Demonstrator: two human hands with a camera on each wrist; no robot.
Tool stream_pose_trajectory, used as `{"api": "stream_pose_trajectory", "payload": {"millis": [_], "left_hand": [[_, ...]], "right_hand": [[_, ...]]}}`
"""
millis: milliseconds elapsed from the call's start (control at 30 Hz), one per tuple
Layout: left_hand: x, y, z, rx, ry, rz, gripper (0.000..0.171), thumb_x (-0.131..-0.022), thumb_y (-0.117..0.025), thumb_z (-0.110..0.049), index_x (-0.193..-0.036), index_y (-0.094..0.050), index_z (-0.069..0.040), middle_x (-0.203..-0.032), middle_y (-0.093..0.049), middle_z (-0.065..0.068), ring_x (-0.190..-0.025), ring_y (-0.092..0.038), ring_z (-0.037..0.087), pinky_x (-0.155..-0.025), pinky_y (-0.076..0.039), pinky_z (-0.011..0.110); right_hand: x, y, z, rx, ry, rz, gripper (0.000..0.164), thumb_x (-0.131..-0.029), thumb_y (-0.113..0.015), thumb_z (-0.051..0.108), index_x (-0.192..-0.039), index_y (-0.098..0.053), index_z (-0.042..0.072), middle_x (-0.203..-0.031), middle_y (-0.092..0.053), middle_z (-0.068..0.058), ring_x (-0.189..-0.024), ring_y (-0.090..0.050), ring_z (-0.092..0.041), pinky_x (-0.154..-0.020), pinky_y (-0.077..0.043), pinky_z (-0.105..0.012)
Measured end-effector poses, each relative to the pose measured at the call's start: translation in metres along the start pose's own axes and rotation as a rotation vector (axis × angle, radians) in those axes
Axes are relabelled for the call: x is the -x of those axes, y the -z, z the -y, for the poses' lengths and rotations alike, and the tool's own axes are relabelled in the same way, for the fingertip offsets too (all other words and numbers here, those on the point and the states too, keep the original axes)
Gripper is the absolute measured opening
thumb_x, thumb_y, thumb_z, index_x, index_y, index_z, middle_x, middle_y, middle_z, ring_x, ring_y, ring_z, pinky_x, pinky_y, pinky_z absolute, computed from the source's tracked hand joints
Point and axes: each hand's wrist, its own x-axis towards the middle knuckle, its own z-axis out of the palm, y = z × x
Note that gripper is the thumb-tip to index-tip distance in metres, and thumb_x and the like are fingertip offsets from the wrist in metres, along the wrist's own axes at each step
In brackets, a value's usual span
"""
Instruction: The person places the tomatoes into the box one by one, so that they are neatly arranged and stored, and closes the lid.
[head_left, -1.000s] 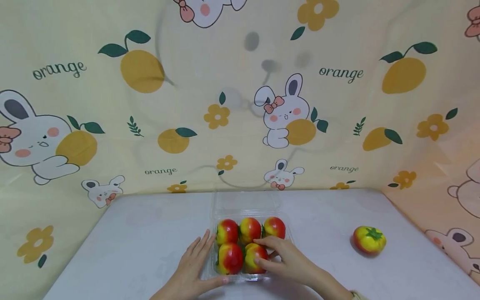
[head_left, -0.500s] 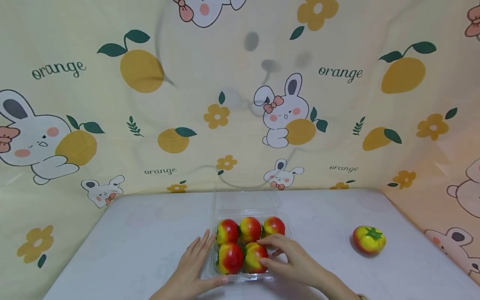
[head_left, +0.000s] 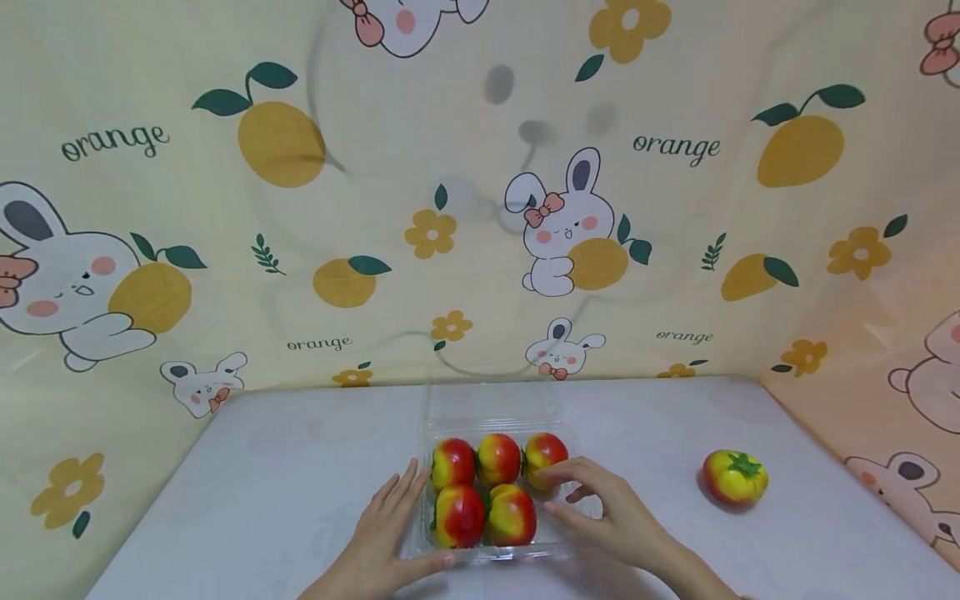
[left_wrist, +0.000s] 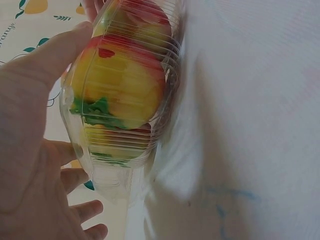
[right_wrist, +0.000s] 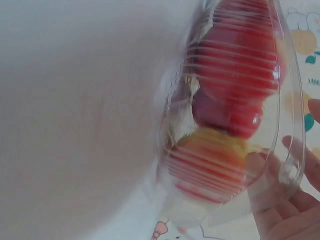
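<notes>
A clear plastic clamshell box (head_left: 517,552) holds several red-and-yellow fruits with green leafy tops, perhaps persimmons, in two rows. My left hand (head_left: 378,533) lies along the box's left side with fingers straight and thumb at the front rim; in the left wrist view the thumb touches the box edge. My right hand (head_left: 618,517) is over the box's right side, fingers loosely bent. Its fingertips overlap the back-right fruit (head_left: 543,450); in the right wrist view one fingertip appears to touch a fruit (right_wrist: 210,165). The front-right fruit (head_left: 512,517) sits apart from it.
One more fruit (head_left: 735,477) of the same kind lies on the white table (head_left: 300,467) to the right, green top showing. The box's lid (head_left: 491,402) is folded back toward the printed cloth backdrop (head_left: 480,275).
My right hand has come off the front-right fruit and shifted right, toward the back-right fruit. The left hand keeps its place at the box. The view shifts slightly.
</notes>
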Motion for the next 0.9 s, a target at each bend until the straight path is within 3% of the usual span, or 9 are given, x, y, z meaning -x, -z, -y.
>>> {"api": "stream_pose_trajectory", "payload": {"millis": [367,533,700,900], "left_hand": [[0.001,0.000,-0.001,-0.002,-0.036,-0.019,0.102,-0.075,-0.066,-0.065,-0.154,-0.020,-0.019,-0.162,-0.011,0.007,-0.143,-0.015,0.044,-0.104,-0.017,0.076],[0.001,0.000,-0.002,0.003,-0.002,-0.002,0.103,-0.074,-0.066,-0.067,-0.154,-0.020,-0.020,-0.162,-0.011,0.006,-0.143,-0.014,0.044,-0.104,-0.016,0.076],[0.000,0.001,-0.003,0.008,0.045,0.012,0.104,-0.073,-0.066,-0.068,-0.154,-0.020,-0.022,-0.162,-0.011,0.004,-0.143,-0.014,0.043,-0.104,-0.017,0.076],[0.000,0.000,-0.004,0.008,0.033,0.012,0.104,-0.073,-0.066,-0.068,-0.154,-0.020,-0.021,-0.162,-0.011,0.005,-0.143,-0.014,0.044,-0.104,-0.016,0.076]], "right_hand": [[0.004,0.009,-0.005,0.038,-0.045,-0.069,0.033,-0.087,-0.071,0.029,-0.116,-0.064,0.015,-0.112,-0.066,-0.001,-0.097,-0.062,-0.013,-0.075,-0.057,-0.024],[0.007,0.013,-0.008,0.082,0.001,-0.134,0.031,-0.086,-0.073,0.022,-0.114,-0.065,0.012,-0.108,-0.067,0.002,-0.095,-0.063,-0.012,-0.073,-0.058,-0.025],[0.010,0.019,-0.012,0.095,-0.017,-0.170,0.032,-0.085,-0.073,0.022,-0.116,-0.065,0.019,-0.108,-0.067,0.004,-0.096,-0.064,-0.012,-0.073,-0.057,-0.024],[0.014,0.024,-0.020,0.110,0.003,-0.199,0.033,-0.085,-0.074,0.019,-0.117,-0.064,0.018,-0.110,-0.068,-0.002,-0.096,-0.064,-0.014,-0.072,-0.057,-0.025]]}}
